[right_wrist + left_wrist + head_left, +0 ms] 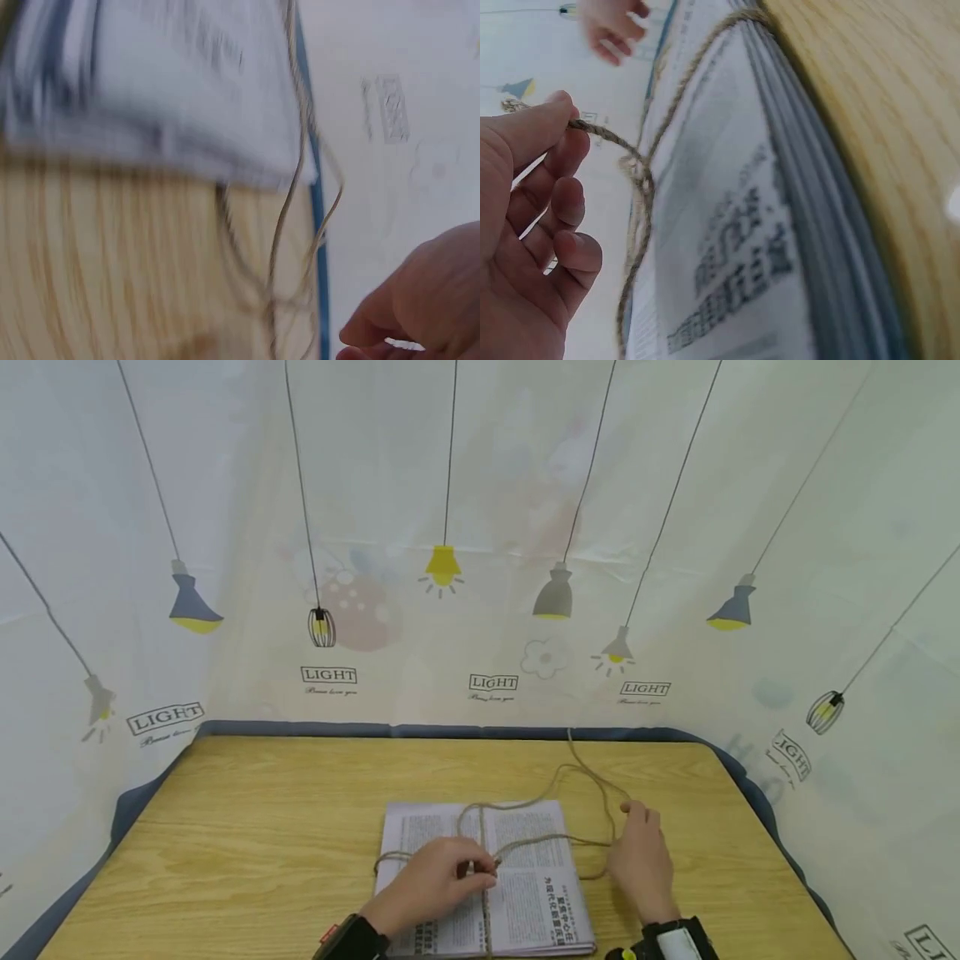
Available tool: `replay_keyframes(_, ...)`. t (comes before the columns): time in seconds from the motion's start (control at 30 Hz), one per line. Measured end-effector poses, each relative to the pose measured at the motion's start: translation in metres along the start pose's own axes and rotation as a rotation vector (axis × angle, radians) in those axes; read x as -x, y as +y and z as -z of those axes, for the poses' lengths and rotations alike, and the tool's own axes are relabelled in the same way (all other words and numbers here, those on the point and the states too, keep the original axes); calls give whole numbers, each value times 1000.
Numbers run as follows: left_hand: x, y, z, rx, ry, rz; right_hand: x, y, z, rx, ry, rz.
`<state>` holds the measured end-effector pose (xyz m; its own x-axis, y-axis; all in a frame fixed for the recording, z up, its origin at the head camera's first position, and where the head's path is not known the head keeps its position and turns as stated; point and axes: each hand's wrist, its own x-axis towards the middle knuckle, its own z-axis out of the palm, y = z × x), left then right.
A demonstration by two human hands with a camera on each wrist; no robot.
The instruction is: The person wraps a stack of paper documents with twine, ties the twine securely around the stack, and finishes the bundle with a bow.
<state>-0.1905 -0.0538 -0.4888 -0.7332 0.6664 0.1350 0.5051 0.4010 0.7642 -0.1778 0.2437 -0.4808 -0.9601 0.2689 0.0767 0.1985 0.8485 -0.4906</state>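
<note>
Two bare hands work at the bottom centre of the head view. The left hand [438,881] pinches a strand of twine [525,843] between thumb and curled fingers, at the knot over a stack of newspapers [536,893]. The twine crosses the stack both ways. The right hand [641,860], fingers loosely extended and holding nothing, rests among loose twine loops right of the stack, on a wooden table [247,827].
</note>
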Motion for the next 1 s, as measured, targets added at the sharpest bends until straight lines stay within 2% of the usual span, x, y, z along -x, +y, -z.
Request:
replay_keyframes(0.07,2,3,4,19,10,3,-9,16,-1,66,-1,27)
replay_keyframes(0.2,4,8,12,47,41,-4,-20,35,-9,196,-19,144)
replay_keyframes(0.37,9,13,20,54,82,-29,-24,40,-16,268,-28,224)
replay_keyframes(0.57,21,17,29,102,102,-20,-29,40,-20,347,-99,292)
replay_keyframes(0.67,29,18,34,144,100,-18,-30,41,-18,332,-141,297)
replay_keyframes(0.83,39,21,47,225,121,15,-32,44,-14,190,-166,317)
replay_keyframes(1.0,49,25,60,312,167,-27,-38,52,-9,83,-158,340)
